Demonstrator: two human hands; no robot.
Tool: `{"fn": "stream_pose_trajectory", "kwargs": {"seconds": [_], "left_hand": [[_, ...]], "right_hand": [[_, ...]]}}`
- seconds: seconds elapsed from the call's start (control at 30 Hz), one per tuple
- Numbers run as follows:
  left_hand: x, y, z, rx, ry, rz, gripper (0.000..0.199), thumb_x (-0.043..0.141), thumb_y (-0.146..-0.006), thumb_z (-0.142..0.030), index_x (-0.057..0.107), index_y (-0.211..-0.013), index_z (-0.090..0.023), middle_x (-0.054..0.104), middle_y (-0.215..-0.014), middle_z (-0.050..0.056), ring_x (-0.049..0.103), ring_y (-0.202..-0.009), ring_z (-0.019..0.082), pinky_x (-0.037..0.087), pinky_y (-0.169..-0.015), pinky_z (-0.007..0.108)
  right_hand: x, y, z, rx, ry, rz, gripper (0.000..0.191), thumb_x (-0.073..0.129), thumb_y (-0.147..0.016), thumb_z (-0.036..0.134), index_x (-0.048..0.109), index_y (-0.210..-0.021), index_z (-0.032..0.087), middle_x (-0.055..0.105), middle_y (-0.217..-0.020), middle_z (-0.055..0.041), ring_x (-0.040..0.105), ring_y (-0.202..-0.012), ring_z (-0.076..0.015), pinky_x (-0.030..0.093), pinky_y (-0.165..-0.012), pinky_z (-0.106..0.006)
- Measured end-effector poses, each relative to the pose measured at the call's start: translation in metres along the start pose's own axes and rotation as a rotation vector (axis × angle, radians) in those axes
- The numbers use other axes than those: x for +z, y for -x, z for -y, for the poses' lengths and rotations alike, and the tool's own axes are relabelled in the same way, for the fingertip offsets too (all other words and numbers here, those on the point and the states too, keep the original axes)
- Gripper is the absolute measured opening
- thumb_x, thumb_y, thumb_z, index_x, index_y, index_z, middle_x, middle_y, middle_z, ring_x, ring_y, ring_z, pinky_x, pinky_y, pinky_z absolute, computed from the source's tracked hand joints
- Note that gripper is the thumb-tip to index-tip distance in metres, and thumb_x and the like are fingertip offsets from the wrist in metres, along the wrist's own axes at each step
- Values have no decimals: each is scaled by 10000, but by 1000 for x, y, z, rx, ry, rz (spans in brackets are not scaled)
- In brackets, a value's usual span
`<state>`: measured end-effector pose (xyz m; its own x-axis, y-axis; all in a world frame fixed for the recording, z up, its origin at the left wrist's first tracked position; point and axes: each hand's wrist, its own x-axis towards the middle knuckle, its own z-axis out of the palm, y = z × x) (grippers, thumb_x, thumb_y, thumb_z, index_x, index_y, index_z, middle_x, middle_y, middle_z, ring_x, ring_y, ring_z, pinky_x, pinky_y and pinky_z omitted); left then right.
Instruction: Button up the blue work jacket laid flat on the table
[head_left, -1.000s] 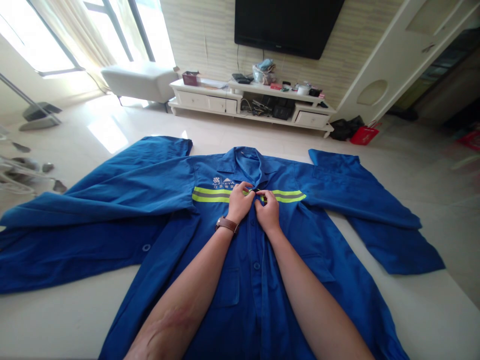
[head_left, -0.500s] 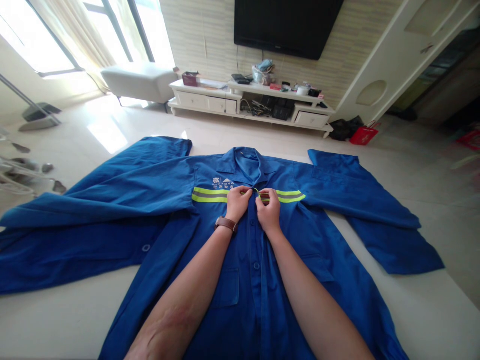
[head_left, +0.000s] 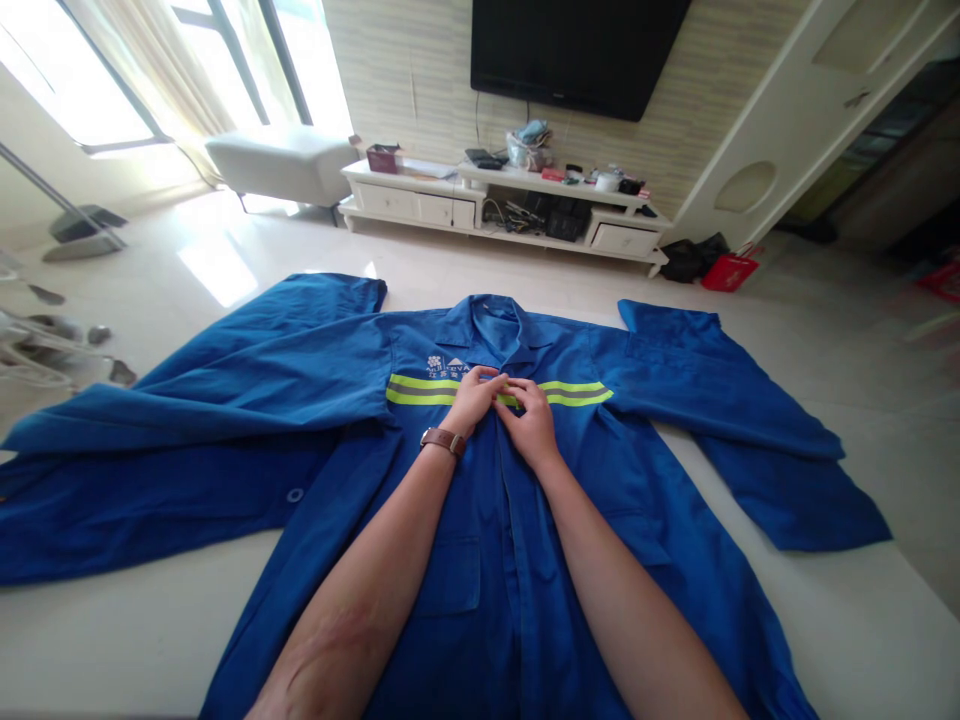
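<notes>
A blue work jacket (head_left: 442, 500) lies spread face up, its collar (head_left: 499, 335) at the far side and both sleeves out to the sides. A yellow-green and grey reflective stripe (head_left: 574, 393) crosses its chest. My left hand (head_left: 476, 400), with a brown watch strap (head_left: 444, 440) at the wrist, pinches the front edge at the stripe, just below the collar. Touching it from the right, my right hand (head_left: 529, 415) has its fingers closed on the same edge. Whatever button lies between the fingertips is hidden.
The jacket rests on a white table (head_left: 135, 640). Beyond it stand a white TV cabinet (head_left: 412, 205) with small items, a grey bench (head_left: 285, 165) and a red bag (head_left: 731, 270). A dustpan (head_left: 86, 230) is at the far left.
The front flap now lies over the buttons that showed below my hands. My hands have moved closer together, with the fingertips overlapping at the stripe.
</notes>
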<state>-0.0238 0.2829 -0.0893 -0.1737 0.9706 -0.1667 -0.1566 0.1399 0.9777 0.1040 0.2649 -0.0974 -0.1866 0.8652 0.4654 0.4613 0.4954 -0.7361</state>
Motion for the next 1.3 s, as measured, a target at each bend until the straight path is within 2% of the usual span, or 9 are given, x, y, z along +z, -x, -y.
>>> {"fn": "stream_pose_trajectory", "kwargs": {"seconds": [0.2, 0.33, 0.43, 0.67, 0.83, 0.97, 1.13, 1.23, 1.3], "left_hand": [[0, -6, 9, 63, -187, -82, 53, 614, -843, -168, 641, -879, -140, 611, -636, -2, 576, -571, 127, 501, -629, 272], [-1, -2, 10, 305, -507, -181, 164, 622, -781, -71, 645, -918, -159, 636, -748, 10, 604, -713, 152, 500, -750, 293], [-1, 3, 8, 425, -658, -133, 142, 591, -788, -61, 676, -836, -164, 641, -860, 44, 609, -795, 161, 494, -787, 287], [-1, 3, 11, 443, -717, -96, 103, 624, -798, -138, 724, -804, -163, 628, -850, 50, 598, -752, 158, 484, -746, 278], [-8, 1, 15, 508, -753, -132, 98, 577, -828, -156, 672, -803, -167, 641, -824, 43, 589, -765, 160, 474, -766, 284], [-19, 7, 2, 457, -769, -115, 115, 540, -800, -110, 644, -787, -157, 639, -776, 36, 584, -736, 155, 480, -753, 282], [-31, 62, -26, 479, -768, -4, 159, 564, -772, -110, 669, -884, -152, 684, -872, 55, 627, -814, 172, 507, -786, 287], [-49, 124, -23, 505, -899, 131, 264, 600, -821, -207, 686, -1069, -185, 688, -1116, 102, 632, -1038, 225, 483, -952, 349], [-65, 165, -11, 432, -1082, 192, 381, 555, -903, -324, 637, -1262, -229, 628, -1321, 124, 572, -1223, 276, 409, -1076, 442]], "right_hand": [[-1, 1, 3, 69, -83, -84, 129, 562, -855, 213, 680, -804, 205, 696, -1012, -76, 654, -976, -215, 544, -845, -342], [1, 1, 0, 32, -43, -98, 144, 540, -817, 161, 675, -854, 193, 687, -1025, -91, 646, -1007, -229, 529, -905, -369], [2, 1, -4, 9, 33, -73, 218, 521, -800, 124, 679, -936, 187, 680, -1080, -98, 631, -1056, -233, 505, -965, -377], [-5, 3, -4, 30, 324, 85, 267, 531, -853, 161, 671, -1067, 236, 684, -1113, -75, 606, -1047, -257, 465, -922, -391], [-9, 4, -13, 41, 367, 66, 272, 496, -926, 250, 618, -1168, 228, 646, -1176, -91, 577, -1098, -263, 445, -929, -392], [-20, 0, -13, 75, 400, 57, 303, 436, -967, 282, 580, -1215, 184, 625, -1205, -122, 574, -1127, -248, 444, -977, -391], [-74, 24, 16, 4, 444, 256, 344, 465, -957, 288, 583, -1255, 165, 627, -1279, -132, 570, -1207, -233, 446, -1035, -387], [-124, 73, 22, -14, 540, 363, 428, 479, -959, 335, 557, -1355, 192, 541, -1451, -130, 452, -1381, -258, 384, -1117, -440], [-156, 110, 16, 41, 633, 472, 475, 460, -976, 374, 525, -1425, 231, 457, -1547, -102, 321, -1482, -262, 302, -1178, -466]]}}
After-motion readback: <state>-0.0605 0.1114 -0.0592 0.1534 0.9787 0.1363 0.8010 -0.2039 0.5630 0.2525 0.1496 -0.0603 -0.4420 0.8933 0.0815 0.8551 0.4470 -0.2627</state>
